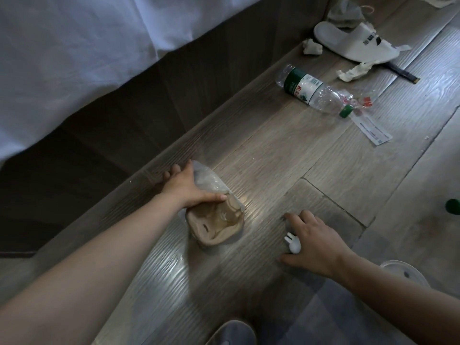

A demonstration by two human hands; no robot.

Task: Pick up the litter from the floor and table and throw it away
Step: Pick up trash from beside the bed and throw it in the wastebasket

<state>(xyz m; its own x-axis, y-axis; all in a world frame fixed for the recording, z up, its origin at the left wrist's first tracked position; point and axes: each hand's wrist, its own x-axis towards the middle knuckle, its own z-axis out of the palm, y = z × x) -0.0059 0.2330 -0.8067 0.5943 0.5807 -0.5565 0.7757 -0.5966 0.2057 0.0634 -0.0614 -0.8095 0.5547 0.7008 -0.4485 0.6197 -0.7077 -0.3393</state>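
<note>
- Bed (74, 58), white sheet, runs along the left; wooden floor (273, 150) carries all the litter in view.
- Far end: white slipper (353, 43), then an empty plastic bottle (313, 89) on its side, green cap on. Both untouched.
- Clear plastic bag (214, 215) with brownish contents lies on the floor just beside the bed base. Left hand (185, 189) grips its upper end, thumb and fingers (171, 171) clamped round the plastic.
- Right hand (318, 242) is low over the floor, fingers (293, 217) spread apart and straight, holding nothing.
- Small white plastic fork (293, 243) pokes out from under the right palm; cannot tell whether they touch.
- Step in hand, as judged: gathering floor litter, bag secured, fork next.
- Next move calls for the right fingers to pinch the flat fork off the boards, then reach on to the bottle.
</note>
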